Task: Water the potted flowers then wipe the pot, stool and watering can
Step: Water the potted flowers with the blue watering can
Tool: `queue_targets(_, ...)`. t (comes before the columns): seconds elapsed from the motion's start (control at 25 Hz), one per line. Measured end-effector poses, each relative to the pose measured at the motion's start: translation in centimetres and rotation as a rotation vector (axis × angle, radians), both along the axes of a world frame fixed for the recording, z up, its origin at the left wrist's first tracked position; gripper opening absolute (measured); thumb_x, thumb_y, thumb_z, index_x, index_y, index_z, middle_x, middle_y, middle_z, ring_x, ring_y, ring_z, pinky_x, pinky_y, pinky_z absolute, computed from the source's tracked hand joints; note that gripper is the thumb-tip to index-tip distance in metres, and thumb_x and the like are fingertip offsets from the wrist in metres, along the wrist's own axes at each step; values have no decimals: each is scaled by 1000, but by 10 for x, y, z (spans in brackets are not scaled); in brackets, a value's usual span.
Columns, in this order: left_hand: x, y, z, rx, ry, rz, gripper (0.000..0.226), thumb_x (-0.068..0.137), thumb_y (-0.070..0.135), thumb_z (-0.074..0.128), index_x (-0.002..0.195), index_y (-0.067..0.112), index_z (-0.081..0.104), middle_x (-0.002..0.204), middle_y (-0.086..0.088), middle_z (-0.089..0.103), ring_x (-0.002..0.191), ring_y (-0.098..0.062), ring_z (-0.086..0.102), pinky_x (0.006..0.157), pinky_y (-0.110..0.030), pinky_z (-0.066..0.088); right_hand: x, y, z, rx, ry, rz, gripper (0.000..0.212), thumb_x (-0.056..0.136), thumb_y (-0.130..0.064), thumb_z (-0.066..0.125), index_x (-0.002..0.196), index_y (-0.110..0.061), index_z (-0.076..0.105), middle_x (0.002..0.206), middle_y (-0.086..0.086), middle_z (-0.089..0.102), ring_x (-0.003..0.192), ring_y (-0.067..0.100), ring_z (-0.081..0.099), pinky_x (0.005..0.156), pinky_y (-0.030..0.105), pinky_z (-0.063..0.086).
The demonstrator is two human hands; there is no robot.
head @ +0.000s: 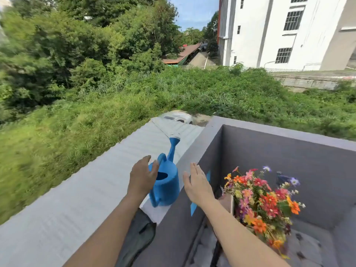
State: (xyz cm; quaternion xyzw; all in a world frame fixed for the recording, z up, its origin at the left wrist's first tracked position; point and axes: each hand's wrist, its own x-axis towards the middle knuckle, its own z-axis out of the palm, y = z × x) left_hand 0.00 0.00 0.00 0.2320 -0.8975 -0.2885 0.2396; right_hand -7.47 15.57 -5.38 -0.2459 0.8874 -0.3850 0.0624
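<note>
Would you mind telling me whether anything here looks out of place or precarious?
The blue watering can stands upright on top of the narrow grey ledge, with a drop to the roof beyond. A dark cloth lies on the ledge just behind it. Both hands are open beside the can. Nothing looks spilled.

Head view, downward over ledge (192, 151)

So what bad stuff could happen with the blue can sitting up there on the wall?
The watering can stands on the narrow top of the wall, with a roof below on the outer side. The left hand is open at its rim, not gripping yet, so a clumsy nudge might tip it over the edge. The grey cloth draped on the same wall could slide off too.
</note>
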Motion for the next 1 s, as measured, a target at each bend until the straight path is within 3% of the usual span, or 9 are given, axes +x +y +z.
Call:
queue_targets(0.08, 0, 1, -21, 79, 26, 50, 39, 94, 32, 49, 119, 3, 56, 112, -11, 64, 105, -26, 57, 81, -29, 39, -6, -15, -21, -58, -91, -49, 58, 100, -40, 22, 149, -11, 13, 160, 5, 14, 147, 17, 10, 119, 32, 10)
queue_targets(0.2, 5, 13, -49, 180, 74, 60, 34, 94, 34, 49, 118, 10, 54, 105, 0, 62, 95, -18, 58, 78, -25, 41, 1, -37, -49, -202, -197, -85, 57, 100, -42, 22, 150, -15, 13, 160, 0, 13, 147, 11, 9, 119, 29, 11)
queue_targets(0.4, 5, 30, -60, 304, 195, 125, 30, 94, 28, 52, 119, 12, 51, 76, 8, 63, 64, -7, 60, 57, -9, 42, 0, -58, -68, -314, -146, -44, 53, 101, -36, 23, 150, -21, 11, 159, -8, 12, 143, 1, 10, 112, 16, 11)
queue_targets(0.56, 3, 43, -59, 428, 308, 224, 29, 90, 23, 60, 115, 9, 60, 75, 17, 61, 64, 10, 59, 57, -4, 43, 0, -53, -73, -336, -114, -43, 62, 95, -50, 17, 150, -22, 12, 159, -8, 16, 143, 3, 16, 108, 15, 18)
queue_targets(0.68, -4, 47, -49, 479, 355, 228, 29, 88, 18, 63, 112, 4, 64, 72, 14, 62, 60, 12, 59, 55, -2, 42, -3, -47, -67, -357, -116, -56, 70, 89, -57, 13, 150, -23, 12, 159, -8, 15, 143, 2, 16, 108, 14, 18)
queue_targets(0.8, -11, 44, -27, 484, 372, 142, 23, 88, 20, 64, 108, 9, 67, 82, 9, 68, 68, 12, 61, 62, -3, 44, -4, -42, -50, -444, -85, -114, 72, 87, -59, 15, 149, -21, 16, 158, -7, 17, 143, 3, 16, 108, 8, 13)
queue_targets(0.88, -16, 42, -6, 461, 376, 46, 14, 88, 20, 65, 99, 16, 70, 77, 17, 70, 73, 10, 62, 67, -4, 44, -1, -36, -34, -539, -15, -174, 70, 89, -58, 18, 147, -20, 20, 156, -10, 17, 143, 3, 17, 107, 2, 9)
queue_targets(1.0, -28, 39, 29, 450, 392, -72, 6, 85, 21, 67, 84, 27, 70, 68, 27, 69, 68, 8, 62, 67, -10, 46, -3, -26, -8, -599, 192, -246, 70, 93, -59, 16, 145, -14, 27, 153, -7, 16, 144, 6, 15, 113, 9, 10)
